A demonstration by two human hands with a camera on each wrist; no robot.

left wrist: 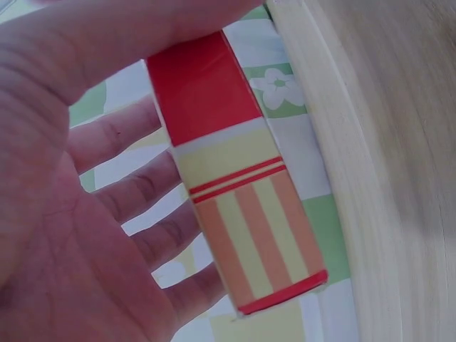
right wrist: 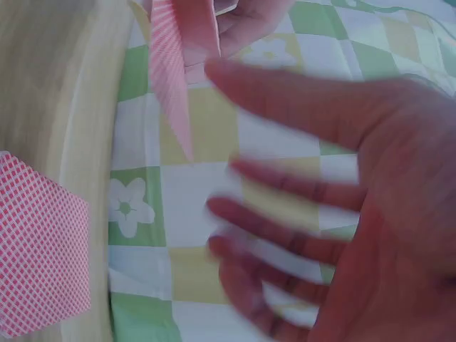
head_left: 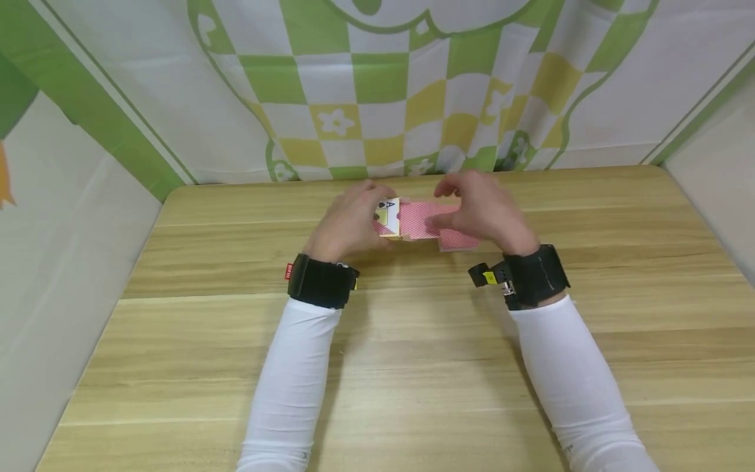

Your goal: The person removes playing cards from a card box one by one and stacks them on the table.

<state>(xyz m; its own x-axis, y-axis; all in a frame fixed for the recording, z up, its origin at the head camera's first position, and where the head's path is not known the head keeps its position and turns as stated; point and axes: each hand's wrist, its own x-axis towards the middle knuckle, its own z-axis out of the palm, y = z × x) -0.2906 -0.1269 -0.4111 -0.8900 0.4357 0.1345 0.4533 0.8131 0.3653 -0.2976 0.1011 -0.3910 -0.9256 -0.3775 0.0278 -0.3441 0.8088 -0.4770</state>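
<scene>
My left hand (head_left: 352, 219) grips a playing card box (head_left: 388, 219), thumb and fingers on opposite sides. An ace design shows on the box in the head view; its narrow side is red with cream and orange stripes in the left wrist view. From the box's right end juts a flat pink-patterned card (head_left: 417, 219). My right hand (head_left: 480, 213) is beside that end, fingers spread and blurred in the right wrist view, thumb tip close to the card. Below it lies a stack of pink-patterned playing cards (head_left: 459, 241), partly covered by this hand in the head view.
The cards lie on a light wooden table (head_left: 413, 367), toward its far edge. Right behind that edge hangs a green, yellow and white checked curtain (head_left: 377, 85). Black straps (head_left: 321, 280) circle both wrists over white sleeves.
</scene>
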